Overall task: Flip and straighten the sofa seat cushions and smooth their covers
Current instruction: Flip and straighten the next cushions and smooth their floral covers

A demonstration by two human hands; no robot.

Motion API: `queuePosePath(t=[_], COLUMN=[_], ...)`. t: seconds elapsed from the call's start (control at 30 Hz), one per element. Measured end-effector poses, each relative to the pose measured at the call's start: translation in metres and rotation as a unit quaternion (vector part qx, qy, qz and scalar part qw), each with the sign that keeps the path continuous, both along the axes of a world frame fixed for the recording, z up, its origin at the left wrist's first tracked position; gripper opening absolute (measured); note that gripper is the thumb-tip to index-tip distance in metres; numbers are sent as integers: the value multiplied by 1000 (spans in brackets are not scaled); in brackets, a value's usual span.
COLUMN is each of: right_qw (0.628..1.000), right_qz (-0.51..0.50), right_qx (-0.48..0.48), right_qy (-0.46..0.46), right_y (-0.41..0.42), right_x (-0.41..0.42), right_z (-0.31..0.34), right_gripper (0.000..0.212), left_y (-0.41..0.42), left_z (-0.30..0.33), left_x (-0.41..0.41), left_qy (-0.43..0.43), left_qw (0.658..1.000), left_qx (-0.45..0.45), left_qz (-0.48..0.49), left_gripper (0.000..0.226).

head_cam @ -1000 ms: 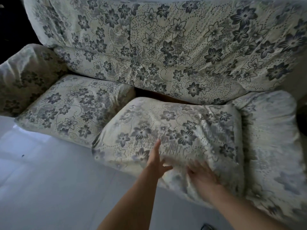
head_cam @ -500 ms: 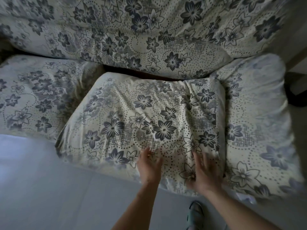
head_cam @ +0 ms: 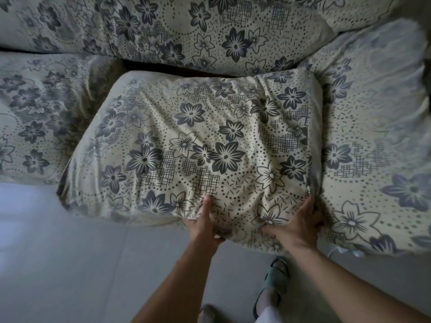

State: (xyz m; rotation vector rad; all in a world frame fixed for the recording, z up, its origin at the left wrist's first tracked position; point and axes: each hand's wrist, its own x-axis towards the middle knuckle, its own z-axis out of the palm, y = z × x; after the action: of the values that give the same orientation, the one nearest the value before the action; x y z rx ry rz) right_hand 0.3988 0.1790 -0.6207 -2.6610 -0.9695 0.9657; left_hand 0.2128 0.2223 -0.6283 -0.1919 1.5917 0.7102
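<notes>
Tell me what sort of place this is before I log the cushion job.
Most likely a home living room. A sofa with a floral-covered backrest and matching middle seat cushion sits on a pale tiled floor, and the person wears a house slipper.

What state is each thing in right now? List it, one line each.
middle seat cushion: askew, front edge jutting past the sofa front, cover wrinkled.
left seat cushion: lying in place, cover rumpled.
right seat cushion: lying in place, against the middle one.
back cushion: leaning behind the seats.
left hand: gripping the middle cushion's front edge, thumb on top.
right hand: gripping the front right corner, fingers on the cover.
</notes>
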Motion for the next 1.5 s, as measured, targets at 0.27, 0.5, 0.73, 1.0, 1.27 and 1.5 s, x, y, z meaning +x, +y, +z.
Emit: queuePosePath(t=[0.27, 0.5, 0.73, 1.0, 1.27, 1.5], right_qw=[999, 988, 923, 841, 774, 682], right_qz=[36, 120, 376, 536, 632, 728], right_qx=[11, -94, 12, -20, -27, -43], right_qy=[-15, -15, -80, 78, -18, -58], right_y=[75, 87, 115, 200, 233, 279], right_x=[14, 20, -22, -163, -323, -439], right_z=[-10, -28, 8, 39, 16, -6], right_gripper=[130, 131, 105, 85, 76, 63], left_y=[60, 62, 72, 112, 118, 138], left_z=[-32, -66, -36, -13, -44, -36], left_x=[-19, -13, -50, -179, -281, -365], left_qy=[-53, -40, -2, 109, 282, 113], left_qw=[997, 998, 999, 981, 951, 993], left_qx=[25, -15, -12, 27, -93, 38], left_qz=[-51, -48, 40, 157, 82, -1], left_gripper=[119, 113, 76, 89, 76, 39])
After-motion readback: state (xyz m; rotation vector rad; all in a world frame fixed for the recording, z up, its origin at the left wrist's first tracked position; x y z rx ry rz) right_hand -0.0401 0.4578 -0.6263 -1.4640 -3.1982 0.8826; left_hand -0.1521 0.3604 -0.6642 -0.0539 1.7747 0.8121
